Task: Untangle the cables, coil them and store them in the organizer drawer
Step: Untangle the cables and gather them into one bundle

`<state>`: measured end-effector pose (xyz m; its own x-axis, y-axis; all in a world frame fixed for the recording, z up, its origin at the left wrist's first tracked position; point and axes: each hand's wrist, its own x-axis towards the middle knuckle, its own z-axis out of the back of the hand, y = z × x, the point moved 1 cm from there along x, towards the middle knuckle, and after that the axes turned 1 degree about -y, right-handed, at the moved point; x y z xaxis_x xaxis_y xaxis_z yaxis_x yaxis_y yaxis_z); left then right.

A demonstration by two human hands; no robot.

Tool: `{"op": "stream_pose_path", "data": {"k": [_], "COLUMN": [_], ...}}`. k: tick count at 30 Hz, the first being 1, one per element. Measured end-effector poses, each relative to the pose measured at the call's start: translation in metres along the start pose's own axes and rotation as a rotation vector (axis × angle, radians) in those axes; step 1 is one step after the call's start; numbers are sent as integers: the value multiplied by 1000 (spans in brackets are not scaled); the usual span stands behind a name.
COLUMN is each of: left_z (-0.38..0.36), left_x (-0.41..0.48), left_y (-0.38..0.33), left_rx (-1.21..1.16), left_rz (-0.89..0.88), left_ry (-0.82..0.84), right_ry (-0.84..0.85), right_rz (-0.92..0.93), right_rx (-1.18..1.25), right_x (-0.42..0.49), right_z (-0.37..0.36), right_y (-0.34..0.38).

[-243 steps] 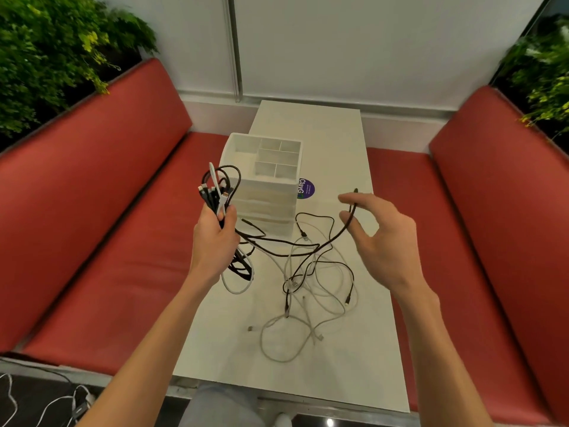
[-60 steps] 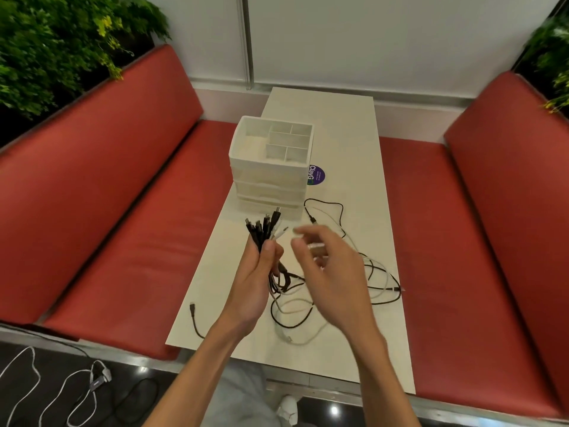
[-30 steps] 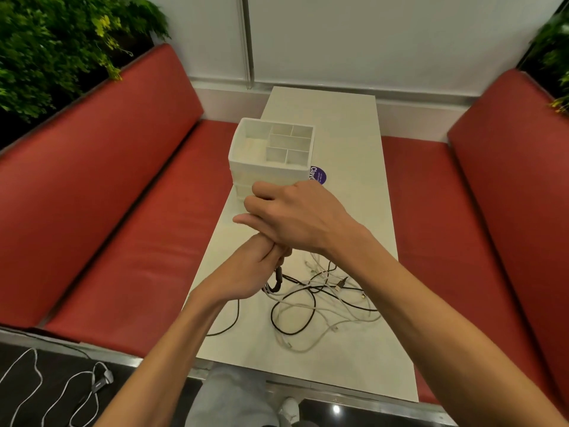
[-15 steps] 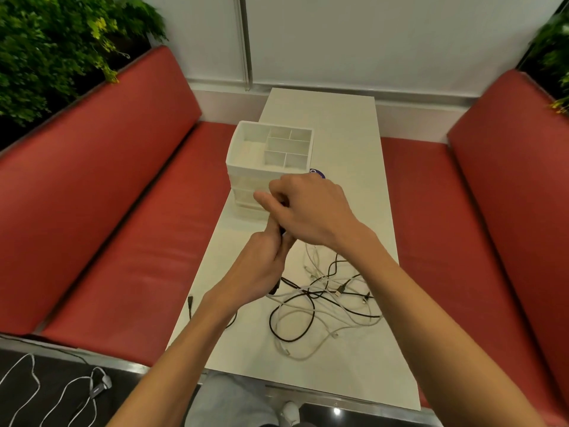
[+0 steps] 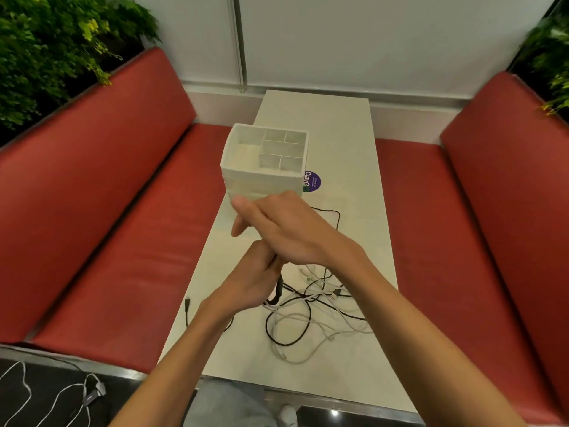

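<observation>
A tangle of black and white cables (image 5: 311, 309) lies on the white table (image 5: 345, 143) in front of me. My left hand (image 5: 249, 278) is closed around a bundle of these cables, which hangs down from its fist to the pile. My right hand (image 5: 277, 226) crosses over the left one and covers its top; whether it grips a cable end is hidden. The white organizer (image 5: 264, 161) with open top compartments and drawers below stands just beyond my hands. One black cable end (image 5: 187, 303) lies near the table's left edge.
Red padded benches (image 5: 117, 211) run along both sides of the narrow table. A round purple sticker (image 5: 312, 181) is right of the organizer. Green plants (image 5: 55, 44) stand behind the left bench. Loose white cables (image 5: 46, 399) lie on the dark floor at lower left.
My right hand has slid across and over my left fist, fingers now stretched toward the left. The cable ends that stood up from my left hand are now covered. The pile shifted slightly.
</observation>
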<state>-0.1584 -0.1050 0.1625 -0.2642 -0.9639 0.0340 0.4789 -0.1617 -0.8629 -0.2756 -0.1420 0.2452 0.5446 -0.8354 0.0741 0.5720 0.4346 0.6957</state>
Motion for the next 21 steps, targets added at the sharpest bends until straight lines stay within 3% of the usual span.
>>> {"op": "stream_pose_path", "data": {"k": [4, 6, 10, 16, 21], "left_z": [3, 5, 10, 14, 15], "left_x": [-2, -3, -4, -5, -4], "left_y": [-4, -5, -1, -5, -8], "left_rx": [-92, -137, -150, -188, -102], "left_rz": [-65, -99, -94, -111, -105], "left_ry": [-43, -44, -20, 8, 104], "right_ry": [-25, -104, -233, -404, -580], "right_rz": [-65, -65, -53, 38, -65], "right_rx": [518, 647, 426, 560, 424], "right_x": [-3, -6, -17, -20, -12], "right_z": [12, 12, -4, -3, -18], "right_y": [-2, -3, -6, -3, 9]}}
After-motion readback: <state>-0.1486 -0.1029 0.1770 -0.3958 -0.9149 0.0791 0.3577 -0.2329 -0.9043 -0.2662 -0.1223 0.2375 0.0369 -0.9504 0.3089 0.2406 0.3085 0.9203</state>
